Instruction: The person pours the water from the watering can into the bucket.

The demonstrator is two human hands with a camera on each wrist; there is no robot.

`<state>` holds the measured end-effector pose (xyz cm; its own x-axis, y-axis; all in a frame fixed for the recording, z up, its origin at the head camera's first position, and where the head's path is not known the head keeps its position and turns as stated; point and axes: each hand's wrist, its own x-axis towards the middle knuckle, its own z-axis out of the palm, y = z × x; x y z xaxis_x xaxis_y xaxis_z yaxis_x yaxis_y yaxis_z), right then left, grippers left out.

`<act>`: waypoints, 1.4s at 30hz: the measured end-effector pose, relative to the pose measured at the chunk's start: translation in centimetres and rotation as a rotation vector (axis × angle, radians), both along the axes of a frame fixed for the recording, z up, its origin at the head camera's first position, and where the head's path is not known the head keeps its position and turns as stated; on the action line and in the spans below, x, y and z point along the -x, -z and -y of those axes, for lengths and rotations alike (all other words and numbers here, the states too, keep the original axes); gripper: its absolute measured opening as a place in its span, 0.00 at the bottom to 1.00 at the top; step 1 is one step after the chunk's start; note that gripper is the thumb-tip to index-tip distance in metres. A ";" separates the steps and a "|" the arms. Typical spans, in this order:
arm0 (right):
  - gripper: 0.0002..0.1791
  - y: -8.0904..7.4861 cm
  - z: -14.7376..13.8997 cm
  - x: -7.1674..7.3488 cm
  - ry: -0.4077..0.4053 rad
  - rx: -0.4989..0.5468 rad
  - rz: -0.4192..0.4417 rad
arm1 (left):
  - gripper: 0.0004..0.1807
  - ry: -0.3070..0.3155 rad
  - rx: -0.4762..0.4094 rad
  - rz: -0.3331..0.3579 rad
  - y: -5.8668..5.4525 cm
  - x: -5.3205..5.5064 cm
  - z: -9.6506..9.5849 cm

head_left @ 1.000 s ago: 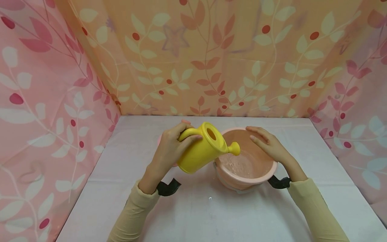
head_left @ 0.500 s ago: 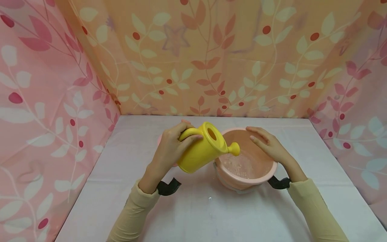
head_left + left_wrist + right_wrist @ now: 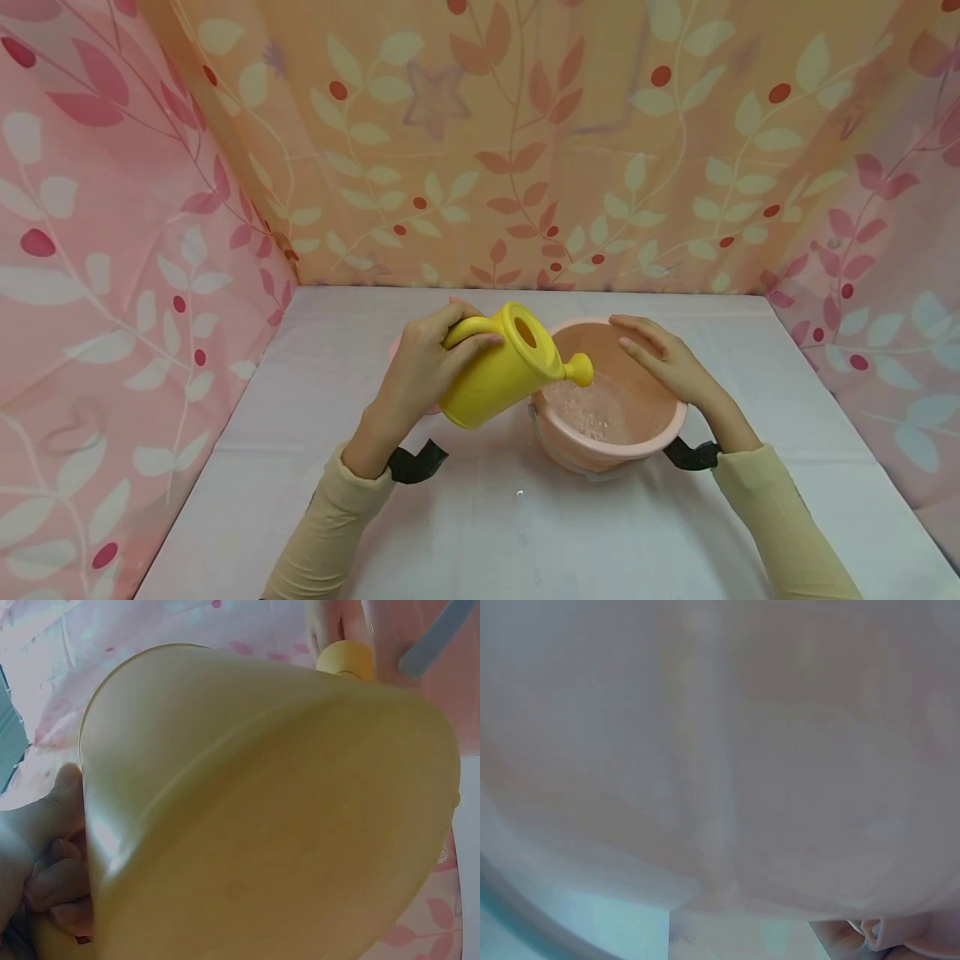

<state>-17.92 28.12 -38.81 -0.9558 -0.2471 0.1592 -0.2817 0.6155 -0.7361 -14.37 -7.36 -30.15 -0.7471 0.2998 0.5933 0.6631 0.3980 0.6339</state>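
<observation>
My left hand [image 3: 435, 350] grips the handle of a yellow watering can [image 3: 495, 375], fingers curled round it. The can is tilted to the right, its round sprinkler head [image 3: 579, 369] over the opening of a pale pink bucket [image 3: 573, 437]. Rippling, bubbly water [image 3: 592, 408] shows at the bottom of the bucket. My right hand [image 3: 667, 354] holds the bucket's right rim, thumb on the inner side. In the left wrist view, the can's base [image 3: 300, 817] fills most of the picture. The bucket's wall [image 3: 802, 787] fills the right wrist view.
A pink thing [image 3: 394, 346] stands behind my left hand, mostly hidden by it and the can. A small wet drop [image 3: 521, 493] lies on the white tabletop [image 3: 600, 542]. Patterned cloth [image 3: 480, 150] hangs at the back and sides. Black straps [image 3: 418, 462] hang at both wrists.
The ripples and bubbles in the bucket's water have shifted. Both hands, the watering can and the bucket stay almost where they were.
</observation>
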 end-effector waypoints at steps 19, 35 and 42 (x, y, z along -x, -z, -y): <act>0.23 -0.1 0.0 0.0 -0.007 -0.001 -0.011 | 0.12 -0.004 0.013 -0.023 -0.2 -0.1 0.0; 0.22 0.0 0.0 0.0 -0.019 0.011 -0.023 | 0.12 0.001 0.018 -0.021 -0.2 0.0 0.0; 0.22 0.1 0.0 0.1 -0.018 0.006 -0.031 | 0.11 0.007 0.013 -0.019 -0.1 0.0 0.0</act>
